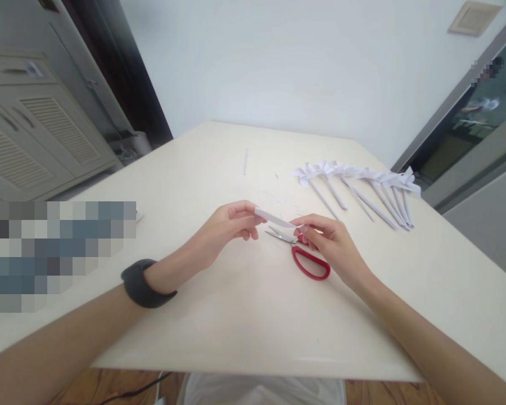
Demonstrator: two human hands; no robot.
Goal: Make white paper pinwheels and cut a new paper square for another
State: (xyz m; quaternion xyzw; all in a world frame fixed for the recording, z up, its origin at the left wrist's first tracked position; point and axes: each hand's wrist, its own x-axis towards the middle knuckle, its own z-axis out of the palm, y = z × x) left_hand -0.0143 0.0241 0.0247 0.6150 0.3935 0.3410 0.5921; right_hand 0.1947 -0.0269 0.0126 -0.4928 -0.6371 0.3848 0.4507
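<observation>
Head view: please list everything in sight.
table: 1, whitish, centre
paper strip: 1, white, held, centre
scissors: 1, red-handled, centre
stemmed paper pieces: several, white, right
loose strip: 1, white, far tabletop
paper scraps: several, white, beyond scissors
wall: 1, white, background
wall plate: 1, cream, upper right
glazed opening: 1, dark, right
cabinet: 1, beige, upper left
pixelated area: 1, unclear, left
floor: 1, brown, bottom
cable: 1, black, bottom left
clothing: 1, white, bottom
wristband: 1, black, left wrist
left hand: 1, bare, centre
right hand: 1, bare, centre
</observation>
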